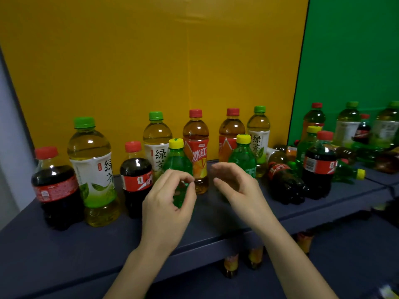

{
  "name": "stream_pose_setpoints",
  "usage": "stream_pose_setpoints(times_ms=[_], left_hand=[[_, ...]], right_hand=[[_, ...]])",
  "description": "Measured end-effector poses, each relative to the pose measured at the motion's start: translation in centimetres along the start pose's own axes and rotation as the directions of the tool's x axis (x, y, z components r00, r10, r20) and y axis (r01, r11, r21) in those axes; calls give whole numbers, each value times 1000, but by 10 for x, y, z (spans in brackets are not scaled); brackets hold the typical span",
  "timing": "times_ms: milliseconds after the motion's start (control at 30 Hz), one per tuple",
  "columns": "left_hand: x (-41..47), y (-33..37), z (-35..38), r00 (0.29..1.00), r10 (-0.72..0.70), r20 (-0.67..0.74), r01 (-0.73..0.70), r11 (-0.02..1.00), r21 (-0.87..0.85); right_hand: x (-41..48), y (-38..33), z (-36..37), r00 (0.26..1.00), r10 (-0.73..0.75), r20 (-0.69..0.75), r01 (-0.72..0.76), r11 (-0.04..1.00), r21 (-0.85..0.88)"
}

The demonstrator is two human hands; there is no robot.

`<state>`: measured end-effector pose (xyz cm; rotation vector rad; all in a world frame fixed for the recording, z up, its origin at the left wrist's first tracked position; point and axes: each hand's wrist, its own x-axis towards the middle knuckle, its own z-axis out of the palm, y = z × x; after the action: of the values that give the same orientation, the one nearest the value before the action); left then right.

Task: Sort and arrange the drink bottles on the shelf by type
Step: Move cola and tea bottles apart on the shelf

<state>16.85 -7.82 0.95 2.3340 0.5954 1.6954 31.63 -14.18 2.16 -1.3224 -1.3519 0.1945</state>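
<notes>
Mixed drink bottles stand on a dark blue shelf. My left hand hovers in front of a green soda bottle with a yellow cap, fingers curled and holding nothing. My right hand is open just left of a second green soda bottle. Behind them stands a red-label iced tea bottle, with another iced tea to its right. Green tea bottles and cola bottles are mixed among them.
A cola bottle lies on its side at the right, next to a toppled green soda bottle. More bottles crowd the green-backed section at far right. A yellow back panel closes the shelf. Bottles stand on a lower shelf.
</notes>
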Motion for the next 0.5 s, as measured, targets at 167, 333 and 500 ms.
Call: stream_pose_setpoints(times_ms=[167,333,500], left_hand=[[0,29,25,989,7,150,16,989,-148],[4,47,70,960,59,274,-19,989,-144],[14,57,123,955,15,295,11,996,-87]], right_hand=[[-24,-8,-51,999,-33,-36,29,995,-98],[-34,-12,-127,975,-100,-198,59,977,-206],[-24,5,-207,940,-129,-316,51,968,-244]])
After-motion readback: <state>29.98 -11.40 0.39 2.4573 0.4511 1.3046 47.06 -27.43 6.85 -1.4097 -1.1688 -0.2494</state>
